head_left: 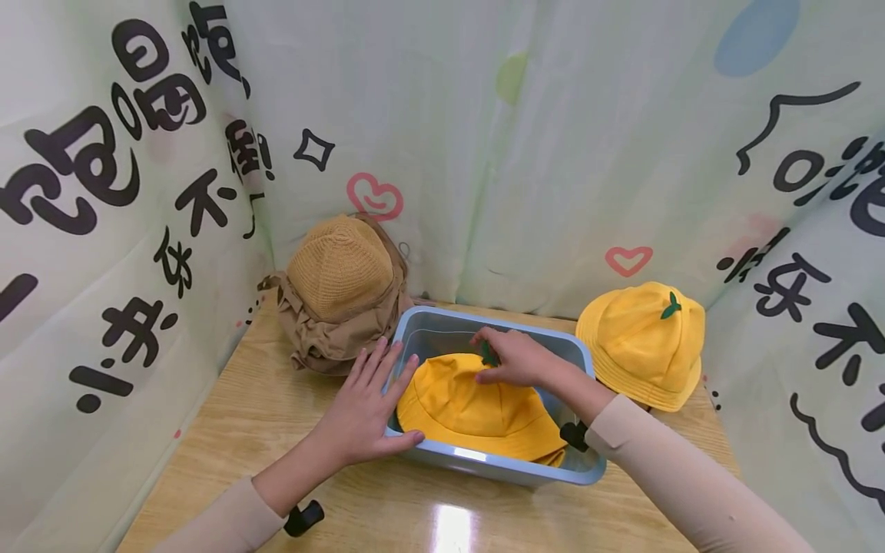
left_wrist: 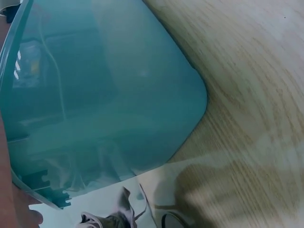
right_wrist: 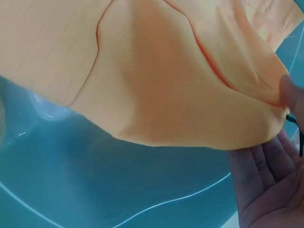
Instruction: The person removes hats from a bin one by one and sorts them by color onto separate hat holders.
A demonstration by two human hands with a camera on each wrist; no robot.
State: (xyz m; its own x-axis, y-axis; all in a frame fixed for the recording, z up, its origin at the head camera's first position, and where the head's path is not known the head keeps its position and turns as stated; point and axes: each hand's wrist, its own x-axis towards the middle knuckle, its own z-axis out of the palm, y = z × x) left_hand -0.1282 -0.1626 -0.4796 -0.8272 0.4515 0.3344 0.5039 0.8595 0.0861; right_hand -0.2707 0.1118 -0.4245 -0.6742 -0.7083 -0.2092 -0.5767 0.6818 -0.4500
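Observation:
A pale blue plastic bin (head_left: 484, 465) stands on the table with a yellow bucket hat (head_left: 463, 407) inside. My right hand (head_left: 520, 359) reaches in from the right and pinches the top of the hat's crown beside its green sprout. Seen from the right wrist, the thumb lies on the yellow cloth (right_wrist: 152, 90) and the fingers of that hand (right_wrist: 270, 190) are behind it. My left hand (head_left: 359, 415) rests on the bin's left rim with its fingers spread. The left wrist view shows mostly the bin's outer wall (left_wrist: 109, 104).
Left of the bin, a woven tan hat (head_left: 340, 265) sits on top of brown cloth hats (head_left: 359, 330). Another yellow bucket hat (head_left: 639, 346) with a green sprout stands at the right. Printed curtains (head_left: 429, 115) enclose the wooden table (head_left: 235, 438) at the back and sides.

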